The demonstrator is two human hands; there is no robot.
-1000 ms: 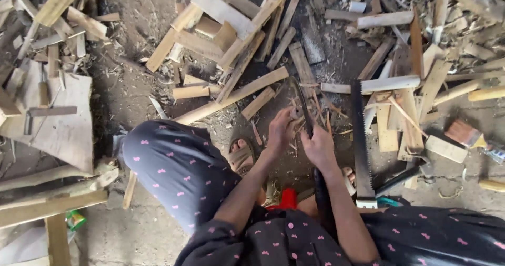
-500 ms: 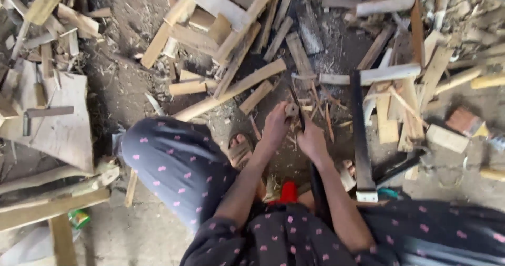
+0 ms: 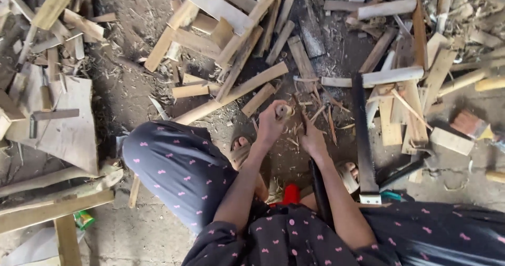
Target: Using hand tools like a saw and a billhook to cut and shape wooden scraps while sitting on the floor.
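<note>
Tight working gap, hemmed in by offcuts

The hands (image 3: 292,126) sit in a narrow pocket of bare dirt floor (image 3: 126,87); a long saw (image 3: 363,140) lies close on the right, walling that side; slanted wood strips (image 3: 231,92) bar the way ahead and to the left; thin splinters (image 3: 321,105) crowd just beyond the fingers; the knees (image 3: 179,166) close off both flanks; open dirt lies left of the strips, before the flat board (image 3: 63,124).

A short wooden stick (image 3: 284,110) is gripped by the left hand (image 3: 271,124); the right hand (image 3: 312,140) is closed beside it. A hand saw (image 3: 363,140) is laid just to the right.
</note>
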